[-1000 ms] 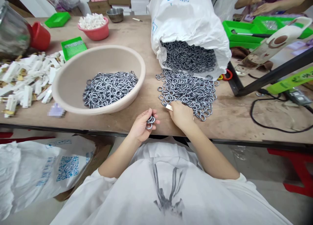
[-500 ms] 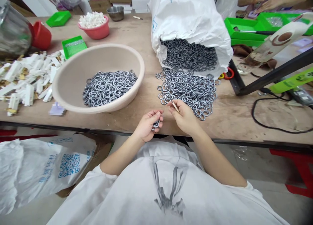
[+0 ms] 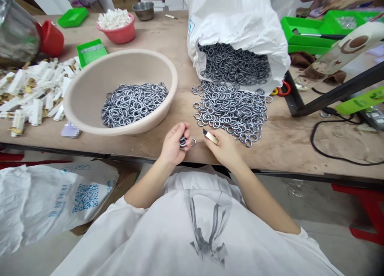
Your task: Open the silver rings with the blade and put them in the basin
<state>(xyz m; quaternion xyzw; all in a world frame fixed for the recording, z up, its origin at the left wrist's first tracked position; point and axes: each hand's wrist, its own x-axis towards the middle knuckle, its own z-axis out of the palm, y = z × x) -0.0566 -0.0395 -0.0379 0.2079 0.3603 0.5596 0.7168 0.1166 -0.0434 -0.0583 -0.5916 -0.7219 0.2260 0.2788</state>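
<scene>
My left hand [image 3: 172, 146] is closed around a few grey rings [image 3: 182, 142], partly hidden by the fingers. A single ring [image 3: 193, 141] shows just right of those fingertips; whether it touches them I cannot tell. In my right hand [image 3: 226, 148] is a short, flat cream-coloured tool with a dark tip [image 3: 211, 137], which points up and left. Beyond that hand a loose pile of grey rings [image 3: 231, 110] spreads from the mouth of a white sack [image 3: 237, 22]. Left of my hands, a large beige basin [image 3: 120, 64] contains many more such rings.
White plastic pieces [image 3: 36, 108] are heaped at the left. Behind are a red bowl [image 3: 124, 35], green trays [image 3: 91, 52] and a metal bowl [image 3: 143, 11]. A black metal bar [image 3: 339, 90] and a cable [image 3: 312, 136] lie right. Another person's hands [image 3: 336, 0] show at far right.
My left hand has moved left and slightly up, and a single ring now shows beside its fingers. The tool in my right hand has turned, showing its broad face and dark tip.
</scene>
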